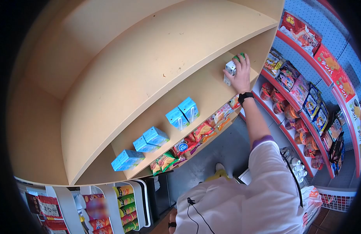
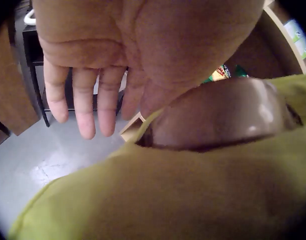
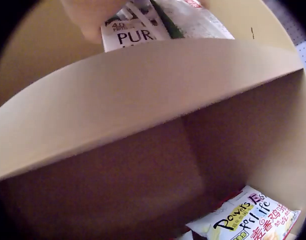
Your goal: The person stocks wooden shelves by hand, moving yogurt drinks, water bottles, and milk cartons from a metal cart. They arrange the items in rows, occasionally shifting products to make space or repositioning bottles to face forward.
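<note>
My right hand (image 1: 240, 76) reaches to the right end of the wooden shelf and grips a small white milk carton (image 1: 230, 70). Green packaging (image 1: 239, 57) shows behind its fingers. In the right wrist view, the milk carton's face (image 3: 135, 36) has dark letters beginning "PUR", with a straw on it. A second pale pack (image 3: 200, 22) stands right beside it, and the shelf edge hides both bottoms. Low at my side, the left hand (image 2: 103, 65) hangs with fingers loosely straight, holding nothing. Several blue drink cartons (image 1: 176, 118) stand along the same shelf to the left.
The curved shelf board (image 1: 165, 70) overhangs the carton shelf. Bagged snacks (image 1: 184, 146) fill the tier below, including a white noodle packet (image 3: 248, 215). A red-edged rack (image 1: 305, 78) of snacks stands on the right. Chip cans (image 1: 126, 201) sit at lower left.
</note>
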{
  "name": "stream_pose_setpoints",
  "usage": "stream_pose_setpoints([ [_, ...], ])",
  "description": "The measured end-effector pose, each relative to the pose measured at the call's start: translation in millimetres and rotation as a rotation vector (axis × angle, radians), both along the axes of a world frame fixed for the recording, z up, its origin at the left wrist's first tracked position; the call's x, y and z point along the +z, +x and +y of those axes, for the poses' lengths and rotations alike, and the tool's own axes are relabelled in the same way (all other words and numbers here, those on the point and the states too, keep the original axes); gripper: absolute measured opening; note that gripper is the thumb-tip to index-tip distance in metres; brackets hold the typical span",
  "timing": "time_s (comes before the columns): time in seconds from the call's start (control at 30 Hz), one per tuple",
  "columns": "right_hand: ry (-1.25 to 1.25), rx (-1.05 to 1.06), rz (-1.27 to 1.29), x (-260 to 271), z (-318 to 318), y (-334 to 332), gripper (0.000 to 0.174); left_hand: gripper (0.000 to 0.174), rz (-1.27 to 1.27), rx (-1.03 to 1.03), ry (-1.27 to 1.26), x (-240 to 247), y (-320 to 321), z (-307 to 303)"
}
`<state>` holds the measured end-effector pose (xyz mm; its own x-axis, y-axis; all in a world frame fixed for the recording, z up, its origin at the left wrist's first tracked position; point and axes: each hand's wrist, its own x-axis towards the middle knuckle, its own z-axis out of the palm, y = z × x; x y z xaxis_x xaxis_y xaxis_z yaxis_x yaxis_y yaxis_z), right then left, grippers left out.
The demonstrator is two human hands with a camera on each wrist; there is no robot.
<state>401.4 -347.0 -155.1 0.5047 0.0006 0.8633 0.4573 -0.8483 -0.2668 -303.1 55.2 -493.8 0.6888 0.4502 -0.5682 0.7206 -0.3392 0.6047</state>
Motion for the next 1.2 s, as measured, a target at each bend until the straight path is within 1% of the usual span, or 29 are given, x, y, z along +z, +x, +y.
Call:
stream_pose_setpoints([
  [0.13,0.030,0.008,0.027,1,4,-4,0.060,0.024,0.024,0.053,-0.019,-2,0,-3],
  [0.2,-0.014,-0.062,0.156,9,5,-12,0.065,0.024,0.038,0.078,-0.027,-2,-2,-3],
  [0.27,-0.040,-0.074,0.159,13,2,-17,0.067,0.025,0.048,0.091,-0.032,1,-2,-3],
  [0.33,-0.066,-0.079,0.166,20,0,-26,0.070,0.028,0.072,0.073,-0.084,1,5,-1],
  [0.37,-0.062,-0.090,0.147,27,0,-35,0.071,0.028,0.077,0.081,-0.084,9,10,-3],
  [0.4,-0.057,-0.096,0.129,31,3,-45,0.071,0.029,0.048,0.033,-0.022,20,14,-6],
  [0.43,-0.055,-0.080,0.137,31,10,-56,0.071,0.030,0.022,-0.012,0.041,31,20,-9],
  [0.5,0.053,0.188,0.067,29,25,-85,0.071,0.030,0.054,0.013,0.025,41,29,-14],
  [0.57,0.076,0.356,0.085,34,64,-129,0.070,0.030,0.085,0.036,0.009,53,38,-17],
  [0.6,0.097,0.437,0.079,35,87,-150,0.070,0.030,0.095,-0.061,0.020,54,43,-16],
  [0.63,0.041,0.459,0.142,37,106,-167,0.069,0.031,0.104,-0.164,0.032,57,49,-13],
  [0.67,-0.015,0.477,0.202,40,124,-181,0.069,0.031,0.108,-0.161,0.038,63,56,-11],
  [0.73,-0.049,0.454,0.284,40,154,-194,0.074,0.031,0.164,-0.046,-0.009,91,76,-22],
  [0.77,-0.044,0.447,0.282,38,164,-195,0.074,0.031,0.163,-0.053,-0.004,104,84,-27],
  [0.83,-0.025,0.387,0.300,31,178,-190,0.067,0.030,0.111,0.098,-0.127,122,96,-33],
  [0.87,-0.024,0.375,0.297,25,181,-186,0.067,0.030,0.109,0.086,-0.127,115,94,-30],
  [0.93,-0.028,0.360,0.253,15,181,-178,0.056,0.027,0.054,0.173,-0.251,97,85,-25],
  [0.97,-0.030,0.348,0.250,14,178,-175,0.056,0.027,0.052,0.162,-0.253,86,78,-21],
  [1.03,-0.017,0.405,0.206,13,171,-169,0.047,0.029,-0.039,-0.058,-0.090,63,58,-14],
  [1.07,-0.019,0.402,0.205,12,165,-165,0.047,0.029,-0.040,-0.061,-0.092,52,49,-12],
  [1.13,-0.028,0.415,0.199,12,149,-150,0.049,0.032,0.071,0.058,-0.063,31,32,-7],
  [1.17,-0.029,0.415,0.198,13,142,-143,0.049,0.032,0.069,0.058,-0.063,16,19,-5],
  [1.2,-0.032,0.390,0.199,14,133,-135,0.050,0.031,0.072,-0.007,-0.046,1,6,-2],
])
